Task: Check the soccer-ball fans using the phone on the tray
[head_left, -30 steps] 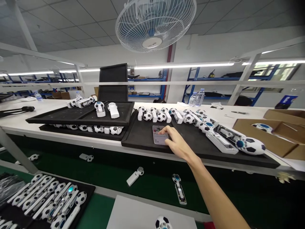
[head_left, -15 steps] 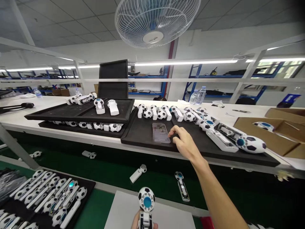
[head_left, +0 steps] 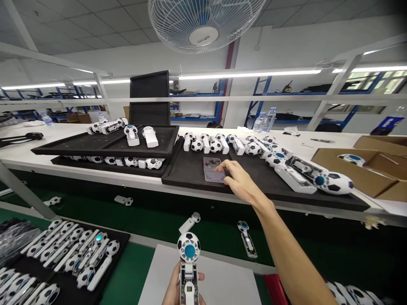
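My right hand [head_left: 240, 183] reaches over a black foam mat [head_left: 187, 176], its fingertips on the screen of a smartphone [head_left: 213, 169] lying flat there. The screen content is blurred. At the bottom of the view, my left hand [head_left: 177, 289] grips the white handle of a soccer-ball-patterned handheld gadget [head_left: 188, 258]. Its ball head with a blue centre points upward, and the handle's casing looks open. Several similar gadgets [head_left: 252, 148] line the mat's far side, well beyond my right fingertips.
Two stacked black trays [head_left: 104, 146] holding gadgets stand left on the white bench. A cardboard box [head_left: 346, 169] sits right. Below the bench lie a loaded black tray [head_left: 122, 250], loose gadgets on a green surface, and a white sheet [head_left: 229, 279] under my left hand.
My left hand has entered from the bottom edge with the gadget and risen. My right hand has moved left, back onto the phone. The whole view has tilted slightly downward.
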Tool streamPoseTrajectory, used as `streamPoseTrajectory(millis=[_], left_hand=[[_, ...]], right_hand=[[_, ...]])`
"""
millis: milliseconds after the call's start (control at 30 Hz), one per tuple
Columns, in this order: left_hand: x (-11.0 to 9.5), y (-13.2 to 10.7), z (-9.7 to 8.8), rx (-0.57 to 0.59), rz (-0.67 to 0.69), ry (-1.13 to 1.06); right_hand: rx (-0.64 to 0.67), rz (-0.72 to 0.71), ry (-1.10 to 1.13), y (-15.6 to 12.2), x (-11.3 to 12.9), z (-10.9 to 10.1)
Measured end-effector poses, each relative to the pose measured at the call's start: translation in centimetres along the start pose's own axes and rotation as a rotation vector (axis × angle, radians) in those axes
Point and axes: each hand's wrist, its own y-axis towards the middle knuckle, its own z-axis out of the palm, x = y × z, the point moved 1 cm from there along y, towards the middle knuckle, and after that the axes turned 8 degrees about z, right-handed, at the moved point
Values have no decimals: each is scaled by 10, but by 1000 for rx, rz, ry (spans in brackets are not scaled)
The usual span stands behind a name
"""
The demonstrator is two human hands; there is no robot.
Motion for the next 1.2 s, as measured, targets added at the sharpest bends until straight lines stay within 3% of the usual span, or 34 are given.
streamPoseTrajectory(millis=[267, 433, 700, 800, 900, 1000, 1200], left_hand=[[3, -1, -4, 40, 43, -45], [-1, -5, -6, -22, 19, -41], [-5, -13, 0, -48, 62, -51], [-6, -14, 4, -39, 65, -44], [-8, -15, 8, -41, 91, -35], [-10, -14, 12, -50, 50, -39], [-13, -7, 20, -17, 35, 19]], right_hand=[[17, -51, 59, 1, 8, -2], [52, -64, 12, 7, 19, 5], [125, -47, 21, 11, 13, 13], [9, -86, 70, 9, 11, 9], [-132, -22, 59, 5, 4, 4], [-113, 52, 31, 2, -4, 1], [-93, 60, 90, 0, -9, 0]])
